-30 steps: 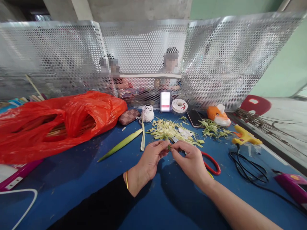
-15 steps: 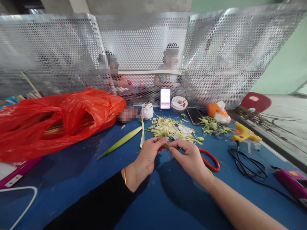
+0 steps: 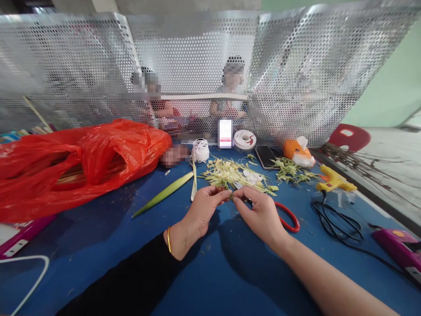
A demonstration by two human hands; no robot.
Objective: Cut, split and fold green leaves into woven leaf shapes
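Between the fingertips of both hands is a small green piece of plant (image 3: 231, 197), mostly covered by the fingers. My left hand (image 3: 201, 210) pinches it from the left, thumb against forefinger. From the right, my right hand (image 3: 260, 214) closes thumb and forefinger on it. Just beyond the fingers lies a heap of pale yellow-green leaf strips (image 3: 226, 171). Red-handled scissors (image 3: 291, 219) lie partly hidden behind my right hand. A long pointed green leaf (image 3: 164, 194) rests to the left of my left hand.
A red plastic bag (image 3: 98, 136) fills the left side. Behind the strips stand white string (image 3: 200, 151), a ribbon spool (image 3: 244, 139) and a lit screen (image 3: 225, 133). A yellow glue gun (image 3: 333, 180) with black cable lies right. A perforated metal screen (image 3: 197, 52) borders the back; people sit beyond.
My fingertips have shifted slightly around the green piece, and less of it shows. The whole view has moved a little. Other things on the table lie as before.
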